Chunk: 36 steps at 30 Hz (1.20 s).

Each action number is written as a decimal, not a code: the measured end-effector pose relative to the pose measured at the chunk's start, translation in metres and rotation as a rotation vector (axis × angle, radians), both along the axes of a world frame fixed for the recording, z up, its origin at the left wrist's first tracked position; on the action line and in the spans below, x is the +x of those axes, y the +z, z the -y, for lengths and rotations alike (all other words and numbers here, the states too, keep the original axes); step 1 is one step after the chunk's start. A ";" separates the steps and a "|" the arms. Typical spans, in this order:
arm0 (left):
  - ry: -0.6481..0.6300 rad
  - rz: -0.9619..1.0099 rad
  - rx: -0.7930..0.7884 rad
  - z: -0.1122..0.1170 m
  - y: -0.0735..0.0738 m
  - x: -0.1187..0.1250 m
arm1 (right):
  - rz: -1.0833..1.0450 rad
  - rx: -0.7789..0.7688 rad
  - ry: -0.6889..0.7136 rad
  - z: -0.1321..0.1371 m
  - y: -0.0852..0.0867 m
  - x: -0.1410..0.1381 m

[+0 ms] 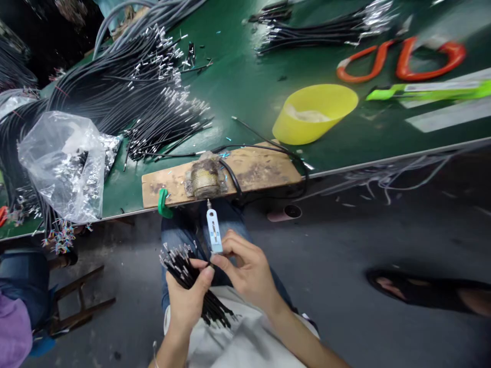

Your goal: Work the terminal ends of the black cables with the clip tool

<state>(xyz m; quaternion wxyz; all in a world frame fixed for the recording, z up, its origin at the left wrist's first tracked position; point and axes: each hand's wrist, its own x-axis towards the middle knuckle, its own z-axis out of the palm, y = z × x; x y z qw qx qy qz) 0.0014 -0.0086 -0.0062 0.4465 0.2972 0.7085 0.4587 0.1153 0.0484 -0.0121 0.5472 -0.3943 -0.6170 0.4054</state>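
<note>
My left hand (187, 301) is closed round a bundle of short black cables (220, 309) with silvery ends, held above my lap. Between its thumb and forefinger one black cable stands out toward the other hand. My right hand (245, 271) is closed in a pinch at the tip of that cable, with the exact grip partly hidden by the fingers. Right by these fingertips is the lower end of a light-blue slotted plastic piece (214, 231). It sits on the shaft of a small, grimy cylindrical motor (206, 176) fixed to a wooden board (264, 168).
A green clamp (164, 203) grips the board at the table edge. Many dark cables (161, 122) and a clear plastic bag (63, 158) lie left. Right are a yellow cup (314, 115), orange-handled scissors (399, 61) and another cable bundle (322, 31). Another person's foot (399, 289) is on the floor.
</note>
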 end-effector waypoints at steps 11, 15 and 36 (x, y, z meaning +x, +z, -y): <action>-0.043 0.501 0.031 -0.003 0.003 0.008 | -0.414 -0.405 0.316 0.008 -0.013 0.001; -0.082 0.418 -0.022 -0.005 0.008 0.004 | -0.391 -0.326 0.340 -0.001 -0.008 0.009; -0.224 0.044 0.175 -0.015 0.004 -0.005 | -0.649 -0.907 0.751 -0.021 0.003 0.010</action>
